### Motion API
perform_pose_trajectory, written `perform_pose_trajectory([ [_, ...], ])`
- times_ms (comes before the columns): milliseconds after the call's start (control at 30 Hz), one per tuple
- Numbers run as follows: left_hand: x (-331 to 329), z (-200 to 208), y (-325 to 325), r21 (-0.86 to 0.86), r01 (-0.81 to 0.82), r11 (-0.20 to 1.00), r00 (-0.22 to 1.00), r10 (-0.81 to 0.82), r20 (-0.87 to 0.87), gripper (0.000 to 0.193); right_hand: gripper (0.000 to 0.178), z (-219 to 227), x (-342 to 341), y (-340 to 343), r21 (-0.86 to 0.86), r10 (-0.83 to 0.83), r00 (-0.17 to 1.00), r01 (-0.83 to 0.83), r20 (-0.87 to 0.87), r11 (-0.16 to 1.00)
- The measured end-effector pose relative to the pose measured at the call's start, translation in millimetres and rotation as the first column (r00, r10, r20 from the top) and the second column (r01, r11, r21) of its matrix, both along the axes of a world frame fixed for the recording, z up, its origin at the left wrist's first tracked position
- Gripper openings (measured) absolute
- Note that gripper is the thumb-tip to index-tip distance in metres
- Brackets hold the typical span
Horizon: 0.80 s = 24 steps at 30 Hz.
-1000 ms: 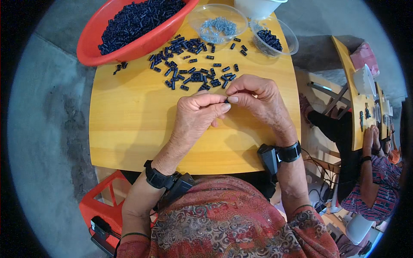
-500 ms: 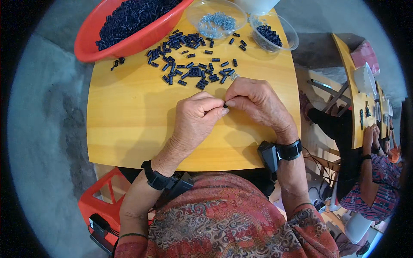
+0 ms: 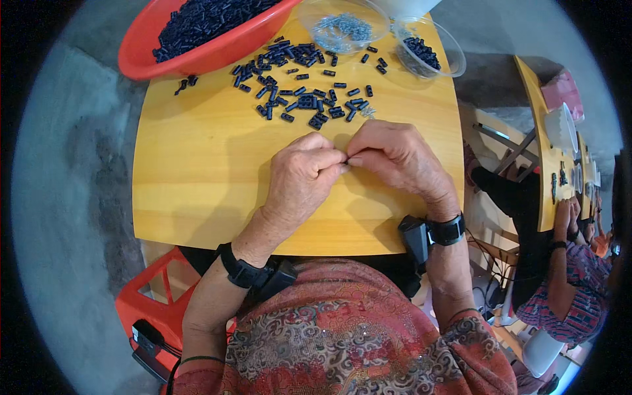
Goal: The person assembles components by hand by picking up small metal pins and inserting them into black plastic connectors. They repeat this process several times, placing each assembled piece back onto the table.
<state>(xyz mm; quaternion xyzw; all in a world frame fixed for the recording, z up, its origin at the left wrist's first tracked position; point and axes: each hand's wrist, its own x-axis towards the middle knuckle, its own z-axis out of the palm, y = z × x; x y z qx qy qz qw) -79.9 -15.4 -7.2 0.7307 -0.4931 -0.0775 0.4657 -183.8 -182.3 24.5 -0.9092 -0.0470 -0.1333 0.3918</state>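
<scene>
Above the middle of the table my left hand (image 3: 299, 172) and my right hand (image 3: 398, 158) meet with thumbs and forefingers pinched. Between the fingertips is a small black plastic piece (image 3: 347, 159), mostly covered, so its shape is hard to make out. Just beyond the hands lies a loose spread of short black plastic pieces (image 3: 307, 101), some set side by side in blocks. A little heap of tiny shiny metal parts (image 3: 368, 112) rests at its right edge, close to my right hand.
A red basin (image 3: 217, 49) of black pieces stands at the far left of the yellow table (image 3: 197, 197). Clear bowls hold silvery parts (image 3: 342, 31) and black pieces (image 3: 421, 54). A red stool (image 3: 155, 289) is at lower left; another person (image 3: 566, 283) works at a table on the right.
The view has shifted slightly, so the basin and bowls sit a bit higher and further right. Both hands stay pinched together, and less of the black piece shows between the fingertips.
</scene>
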Motion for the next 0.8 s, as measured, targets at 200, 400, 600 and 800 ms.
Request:
perform_pose_trajectory([
  [200,-2,0,0,-0.008,-0.029,1.000,0.999,0.028,-0.024,0.013,0.021,25,14,19,0.515,-0.264,0.956,0.162,0.130,0.842],
  [400,1,-9,-2,-0.113,0.000,0.994,1.000,0.000,0.000,0.014,0.030,8,53,41,0.299,-0.214,0.941,0.131,0.263,0.945],
  [600,-1,-7,3,-0.090,-0.037,0.995,0.999,0.039,0.019,0.013,0.033,0,58,46,0.075,-0.135,0.951,0.119,0.279,0.990],
  [800,0,-14,5,-0.038,-0.033,0.999,0.985,0.026,-0.170,0.021,0.042,-12,60,51,0.014,-0.088,0.958,0.088,0.271,0.996],
])
